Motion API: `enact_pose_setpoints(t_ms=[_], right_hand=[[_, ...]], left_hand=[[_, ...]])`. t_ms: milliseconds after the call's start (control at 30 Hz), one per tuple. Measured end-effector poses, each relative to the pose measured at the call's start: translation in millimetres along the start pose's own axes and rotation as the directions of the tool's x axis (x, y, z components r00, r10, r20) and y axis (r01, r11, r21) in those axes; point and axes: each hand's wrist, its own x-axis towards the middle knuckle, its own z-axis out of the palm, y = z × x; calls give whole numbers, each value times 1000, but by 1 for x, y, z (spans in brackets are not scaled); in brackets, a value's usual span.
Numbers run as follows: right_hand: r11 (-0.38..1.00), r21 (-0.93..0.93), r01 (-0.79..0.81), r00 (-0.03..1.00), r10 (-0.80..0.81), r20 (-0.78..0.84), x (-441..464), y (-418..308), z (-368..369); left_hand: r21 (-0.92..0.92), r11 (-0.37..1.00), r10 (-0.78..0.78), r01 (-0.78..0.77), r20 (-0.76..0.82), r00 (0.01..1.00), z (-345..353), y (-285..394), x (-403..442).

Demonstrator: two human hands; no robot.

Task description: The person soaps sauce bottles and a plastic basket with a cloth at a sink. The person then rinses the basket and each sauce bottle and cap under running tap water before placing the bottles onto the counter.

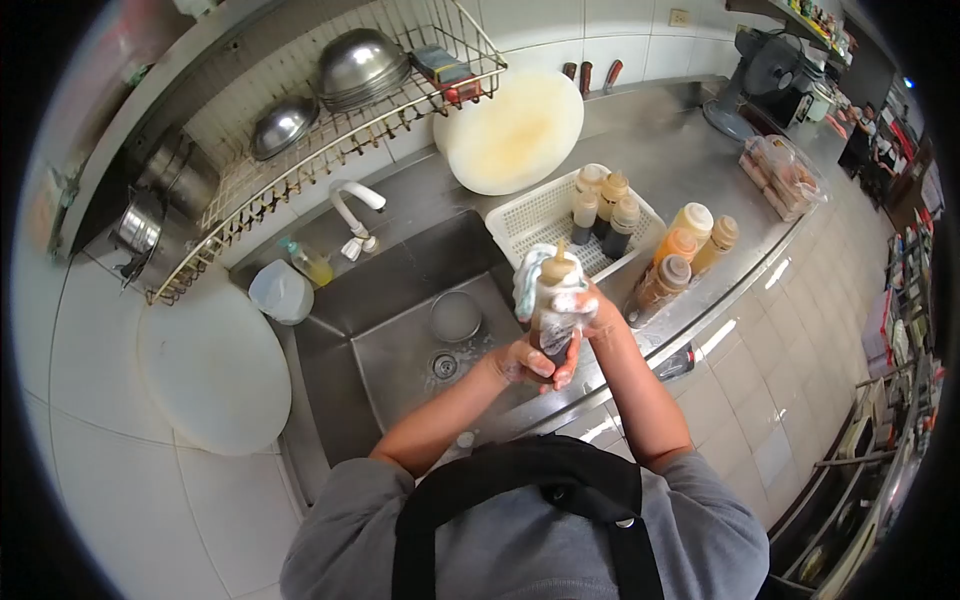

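A soapy squeeze bottle (pixel 557 268) with a pointed nozzle and dark contents stands nearly upright between my hands, over the sink's right edge. Low on the bottle, my left hand (pixel 528 360) is closed around its base. My right hand (pixel 597 312) is closed on a foamy, pale cloth (pixel 527 284), pressing it around the bottle's upper part. Suds cover the fingers and part of the bottle. Just beyond, a white plastic basket (pixel 510 238) holds several squeeze bottles (pixel 622 226). To the right of my right hand, more sauce bottles (pixel 662 285) stand on the counter.
Below my hands is the steel sink (pixel 390 365), with a round bowl (pixel 456 317) inside and a faucet (pixel 358 210) behind. A wire rack (pixel 350 130) with metal bowls overhangs the left. Round white boards (pixel 515 140) lean on the wall. A bag of sausage-like food (pixel 785 172) lies right.
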Motion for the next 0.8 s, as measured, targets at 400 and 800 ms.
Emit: enact_pose_setpoints(t_ms=[400, 800], right_hand=[[982, -187, -5, 999, 12, 37, 20, 2, 60], [730, -678, 81, 987, -151, -45, 30, -7, 83]], left_hand=[[164, 976, 202, -142, -451, 869, 42, 2, -37], [639, 766, 476, 78, -644, 599, 22, -12, -44]])
